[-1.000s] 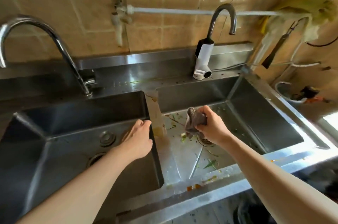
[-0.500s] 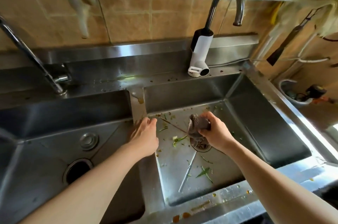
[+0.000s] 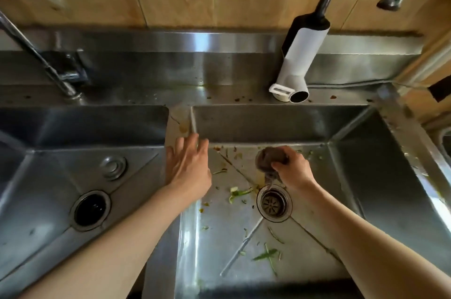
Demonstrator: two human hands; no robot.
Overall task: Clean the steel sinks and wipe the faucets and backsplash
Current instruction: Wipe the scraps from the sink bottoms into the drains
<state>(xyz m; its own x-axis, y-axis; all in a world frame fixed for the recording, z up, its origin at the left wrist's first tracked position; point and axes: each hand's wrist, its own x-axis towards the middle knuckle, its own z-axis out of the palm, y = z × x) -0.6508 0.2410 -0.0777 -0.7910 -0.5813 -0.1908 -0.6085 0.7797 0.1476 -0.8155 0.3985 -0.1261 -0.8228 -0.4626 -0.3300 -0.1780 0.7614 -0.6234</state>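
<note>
Nearest, green scraps (image 3: 264, 255) are scattered on the floor of the right sink (image 3: 390, 201) between the two forearms, and a round drain strainer (image 3: 274, 203) is set just below the right hand (image 3: 294, 171). A dark scrubbing cloth (image 3: 268, 159) is gripped by the curled fingers of the right hand above that strainer, while the left hand (image 3: 188, 169) is laid flat, fingers straight, on the divider (image 3: 180, 120) beside the left sink (image 3: 48, 171). Beyond the hands, a white-bodied faucet (image 3: 299, 59) and a steel faucet (image 3: 36, 54) are seen before the steel backsplash (image 3: 183, 54).
</note>
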